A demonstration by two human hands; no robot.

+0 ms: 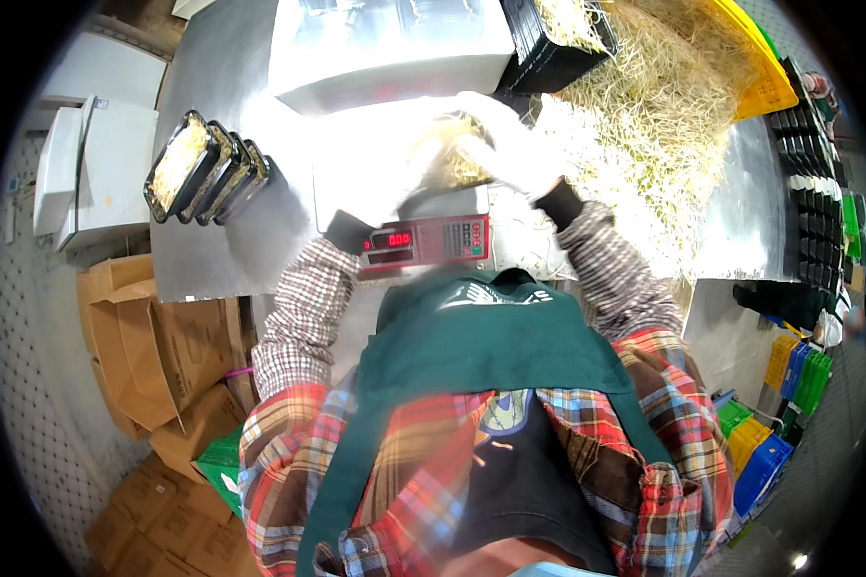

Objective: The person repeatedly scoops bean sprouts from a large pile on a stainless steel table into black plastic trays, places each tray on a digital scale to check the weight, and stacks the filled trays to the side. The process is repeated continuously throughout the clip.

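Note:
Both my hands wear white gloves and are washed out by glare over the worktable. Between them, above a red-framed weighing scale (425,240) with a lit red display, is a clump of pale yellow, thin sprouts (464,171). My right hand (518,152) lies over the clump's right side, its fingers curled against it. On the other side, my left hand (387,183) is close to the clump, but its fingers are lost in the brightness. Whether a tray lies under the sprouts cannot be made out.
A big heap of loose sprouts (654,115) covers the table's right, beside a yellow crate (765,62). A black crate (553,58) and a pale box (394,72) stand at the back. Several filled black trays (185,168) lean together at left. Cardboard boxes (168,346) sit below.

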